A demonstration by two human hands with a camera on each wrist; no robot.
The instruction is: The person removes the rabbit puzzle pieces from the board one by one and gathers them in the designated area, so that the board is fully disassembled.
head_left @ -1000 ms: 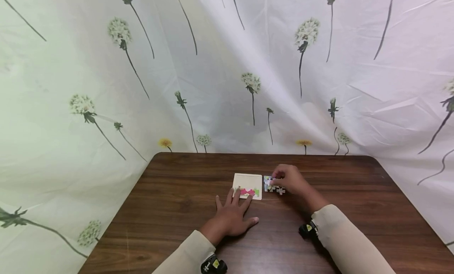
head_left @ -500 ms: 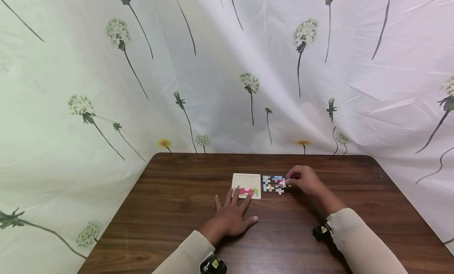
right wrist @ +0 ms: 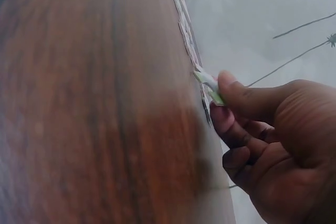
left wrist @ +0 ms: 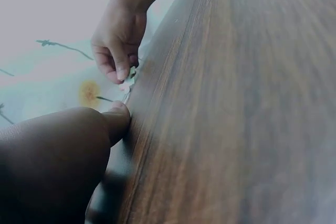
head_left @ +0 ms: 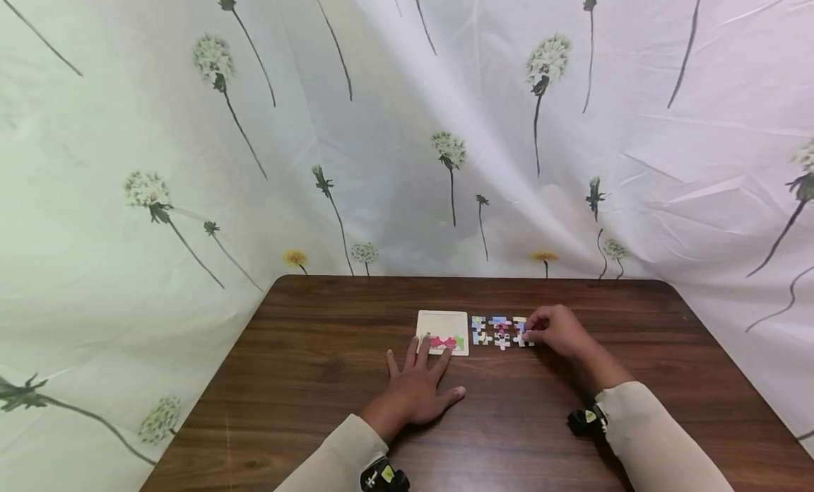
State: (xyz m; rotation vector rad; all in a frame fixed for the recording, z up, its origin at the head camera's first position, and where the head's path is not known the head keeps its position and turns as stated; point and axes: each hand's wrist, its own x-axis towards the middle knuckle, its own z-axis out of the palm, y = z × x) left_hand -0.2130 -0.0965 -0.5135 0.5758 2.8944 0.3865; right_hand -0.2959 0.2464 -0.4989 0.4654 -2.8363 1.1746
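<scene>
A square pale puzzle tray (head_left: 443, 324) lies on the table, with pink and green pieces along its near side. My left hand (head_left: 416, 393) is spread flat, its fingertips on the tray's near edge and the thumb stretched to the right. Right of the tray lie several loose puzzle pieces (head_left: 501, 323) in two rows. At the right end of these rows my right hand (head_left: 559, 331) pinches a piece. In the right wrist view that piece (right wrist: 211, 87) is tilted between thumb and forefinger, whitish with a green edge.
The brown wooden table (head_left: 305, 350) extends around both hands. Behind it hangs a pale curtain (head_left: 394, 195) printed with dandelions. Dark devices are strapped at both wrists, the left one (head_left: 384, 475) by the near edge of the view.
My right hand has moved right, away from the tray, uncovering several pieces that now lie in two spaced rows. My left hand has stayed on the tray's edge.
</scene>
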